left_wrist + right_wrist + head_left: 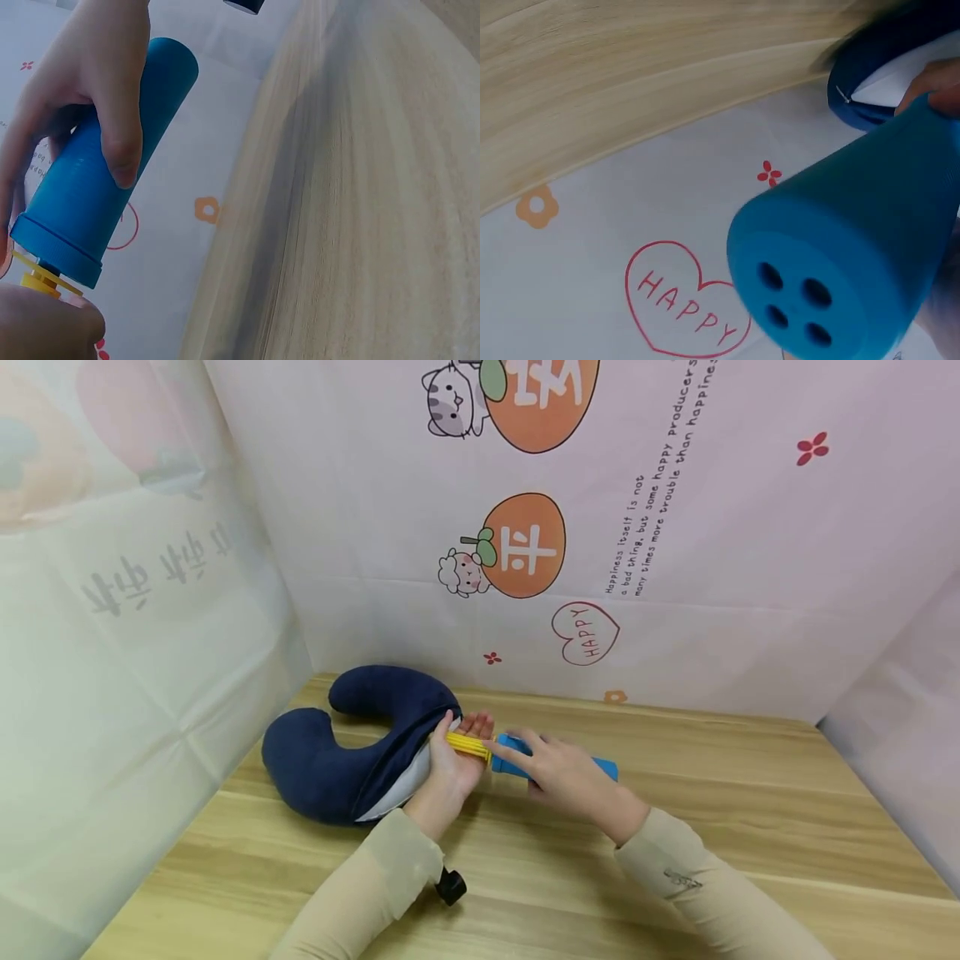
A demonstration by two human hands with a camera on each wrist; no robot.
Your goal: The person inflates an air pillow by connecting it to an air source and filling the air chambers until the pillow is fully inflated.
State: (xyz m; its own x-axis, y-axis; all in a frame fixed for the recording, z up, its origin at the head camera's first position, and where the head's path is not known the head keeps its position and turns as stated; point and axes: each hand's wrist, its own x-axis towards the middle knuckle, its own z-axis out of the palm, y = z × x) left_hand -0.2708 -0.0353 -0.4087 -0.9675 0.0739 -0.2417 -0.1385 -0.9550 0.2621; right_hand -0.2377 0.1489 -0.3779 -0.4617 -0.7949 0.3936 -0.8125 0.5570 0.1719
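A balloon hand pump has a blue barrel and a yellow ribbed rod coming out of one end. My right hand grips the blue barrel from above, thumb along its side in the left wrist view. Palm up, my left hand holds the yellow rod close to the barrel's rim. The barrel's far end shows several round holes in the right wrist view. Directly behind the left hand lies a navy U-shaped neck pillow, its cover parted over a white lining.
The wooden table runs back to a printed white cloth, with another cloth wall on the left. A small black object shows beside the left sleeve.
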